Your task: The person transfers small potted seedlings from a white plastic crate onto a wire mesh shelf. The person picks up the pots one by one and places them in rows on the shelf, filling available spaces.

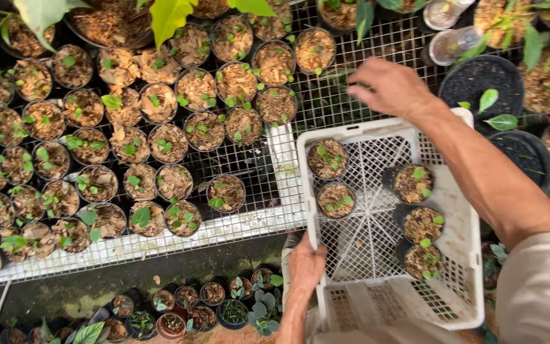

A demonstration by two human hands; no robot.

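Over the mesh bench (249, 159) — right hand (389, 86) outstretched, empty.

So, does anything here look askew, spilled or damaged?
Nothing looks spilled or damaged. The white crate sits tilted over the edge of the mesh bench, steadied by the left hand; its five small pots stand upright. The right hand hovers empty above the bench.

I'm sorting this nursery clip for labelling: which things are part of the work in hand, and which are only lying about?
In hand:
- white plastic lattice crate, gripped by left hand
- five small black seedling pots inside it
- right hand, open above wire mesh bench

Lying about:
- rows of potted seedlings on the bench
- large black soil pot
- floor pots
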